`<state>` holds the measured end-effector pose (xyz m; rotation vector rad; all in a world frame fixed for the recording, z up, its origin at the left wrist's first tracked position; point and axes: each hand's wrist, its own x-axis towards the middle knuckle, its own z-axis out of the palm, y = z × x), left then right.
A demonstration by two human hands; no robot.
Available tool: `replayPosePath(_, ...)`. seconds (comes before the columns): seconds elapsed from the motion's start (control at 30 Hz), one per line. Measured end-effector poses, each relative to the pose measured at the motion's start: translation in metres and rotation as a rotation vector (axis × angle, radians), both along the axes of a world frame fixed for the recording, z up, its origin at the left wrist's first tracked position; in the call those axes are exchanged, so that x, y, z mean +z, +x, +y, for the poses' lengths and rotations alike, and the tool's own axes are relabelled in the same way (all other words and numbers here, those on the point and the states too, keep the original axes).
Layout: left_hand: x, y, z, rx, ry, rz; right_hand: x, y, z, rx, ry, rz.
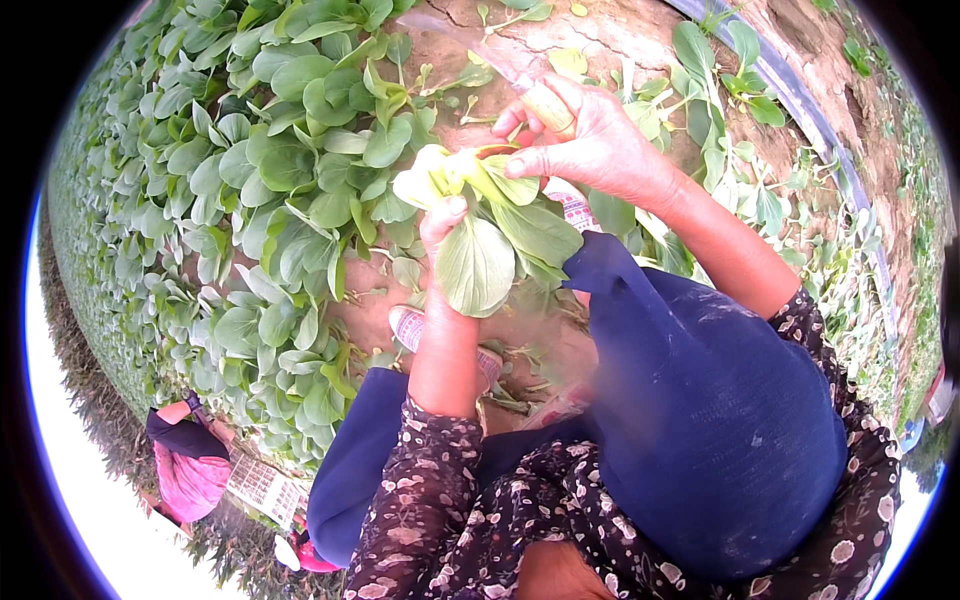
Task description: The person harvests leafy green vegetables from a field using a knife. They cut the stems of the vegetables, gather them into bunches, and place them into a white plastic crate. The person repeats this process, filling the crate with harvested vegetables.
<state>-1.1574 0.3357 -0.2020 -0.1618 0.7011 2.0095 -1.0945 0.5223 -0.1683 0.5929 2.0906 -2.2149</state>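
Observation:
A head of bok choy [476, 265] with pale stalks and broad green leaves is in my left hand [442, 222]. The thumb of that hand presses on the stalks near the white base, and the leaves hang toward me. My right hand [600, 140] wraps round the wooden handle of a knife [548, 106]. Its blurred blade points up and left, away from the plant. The right thumb and a finger also touch an outer leaf of the bok choy. Part of the left hand's fingers is hidden behind the stalks.
Dense bok choy plants [290, 150] fill the left side. Cut leaves [700, 110] lie on bare soil to the right, beside a long grey hose or strip [850, 180]. My patterned shoes [408, 325] are below my hands. Another person in pink [190, 475] is far left, near a crate [262, 488].

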Motion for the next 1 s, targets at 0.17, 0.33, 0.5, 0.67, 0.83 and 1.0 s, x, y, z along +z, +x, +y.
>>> replayPosePath(0.17, -0.018, -0.010, -0.008, -0.110, -0.074, 0.017, 0.000, -0.011, -0.003, 0.073, -0.054, -0.053)
replayPosePath(0.33, -0.004, -0.005, -0.001, -0.194, -0.001, -0.115, -0.023, -0.012, 0.013, 0.052, 0.140, -0.028)
replayPosePath(0.5, 0.005, -0.003, 0.010, -0.368, -0.108, -0.048, -0.071, -0.007, 0.051, -0.204, 0.816, -0.047)
replayPosePath(0.67, 0.017, -0.037, 0.035, -0.540, -0.532, 0.756, -0.082, -0.012, 0.032, -0.481, 0.321, 0.032)
replayPosePath(0.83, -0.007, -0.099, 0.057, -0.886, -1.299, 2.001, -0.088, -0.030, -0.013, -0.264, 0.057, -0.233)
replayPosePath(1.0, -0.024, -0.188, 0.019, -1.186, -1.501, 2.006, -0.130, -0.072, -0.037, -0.151, -0.197, -0.292)
